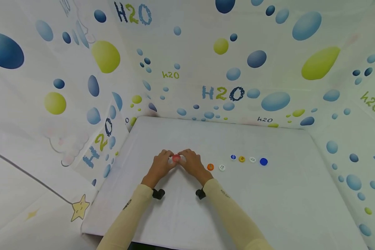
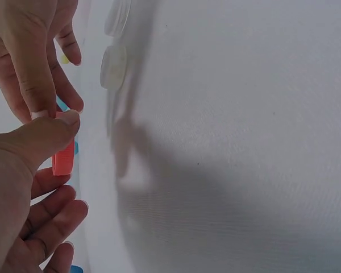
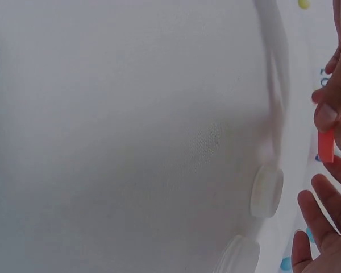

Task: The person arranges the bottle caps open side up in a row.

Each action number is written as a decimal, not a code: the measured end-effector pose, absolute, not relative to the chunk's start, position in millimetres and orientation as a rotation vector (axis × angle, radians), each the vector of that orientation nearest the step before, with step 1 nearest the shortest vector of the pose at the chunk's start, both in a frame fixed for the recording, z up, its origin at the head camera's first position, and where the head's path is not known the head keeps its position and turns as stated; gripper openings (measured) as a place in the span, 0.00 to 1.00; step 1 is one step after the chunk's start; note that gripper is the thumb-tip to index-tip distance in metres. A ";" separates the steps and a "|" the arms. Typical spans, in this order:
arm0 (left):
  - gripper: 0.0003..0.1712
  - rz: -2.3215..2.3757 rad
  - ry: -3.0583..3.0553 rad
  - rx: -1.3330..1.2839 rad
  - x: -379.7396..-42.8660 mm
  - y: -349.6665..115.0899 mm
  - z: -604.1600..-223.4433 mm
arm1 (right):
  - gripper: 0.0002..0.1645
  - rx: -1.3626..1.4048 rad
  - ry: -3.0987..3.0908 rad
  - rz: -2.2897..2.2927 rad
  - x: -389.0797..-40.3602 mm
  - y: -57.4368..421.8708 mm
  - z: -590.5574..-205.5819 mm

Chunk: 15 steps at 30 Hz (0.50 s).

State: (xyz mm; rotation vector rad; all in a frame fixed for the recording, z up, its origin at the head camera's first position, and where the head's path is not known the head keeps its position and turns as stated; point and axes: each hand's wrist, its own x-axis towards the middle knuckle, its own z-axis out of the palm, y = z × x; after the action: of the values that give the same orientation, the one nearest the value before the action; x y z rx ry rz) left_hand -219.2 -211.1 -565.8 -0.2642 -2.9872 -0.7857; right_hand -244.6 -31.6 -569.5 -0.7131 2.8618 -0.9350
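Note:
Above the white tabletop, a red bottle cap (image 1: pixel 176 158) is held between both hands. My left hand (image 1: pixel 160 164) pinches it, its thumb lying over the red cap (image 2: pixel 63 156) in the left wrist view while the other fingers are loosely bent. From the opposite side my right hand (image 1: pixel 192 163) also grips the cap, thumb at its edge. The right wrist view shows the red cap (image 3: pixel 325 147) edge-on, partly covered by the thumbs. Right of the hands lie an orange cap (image 1: pixel 210 167) and a white cap (image 1: pixel 222 167).
Farther right, a row holds a blue-and-white cap (image 1: pixel 233 157), a yellow cap (image 1: pixel 242 159), another white cap (image 1: pixel 252 159) and a blue cap (image 1: pixel 263 161). Walls of printed cloth (image 1: pixel 187 52) stand behind and beside the white-covered table (image 1: pixel 284 194).

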 end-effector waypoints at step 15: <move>0.19 -0.695 -3.018 -0.281 -216.3 -213.0 -568.1 | 0.23 -0.786 2.874 -0.746 -245.2 -29.3 -574.7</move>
State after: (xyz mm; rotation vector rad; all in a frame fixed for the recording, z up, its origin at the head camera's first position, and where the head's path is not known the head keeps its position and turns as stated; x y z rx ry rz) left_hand -216.3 -213.0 -568.1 -0.2814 -3.0185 -0.6951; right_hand -245.2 -29.3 -574.7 -0.7858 2.8741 -0.7461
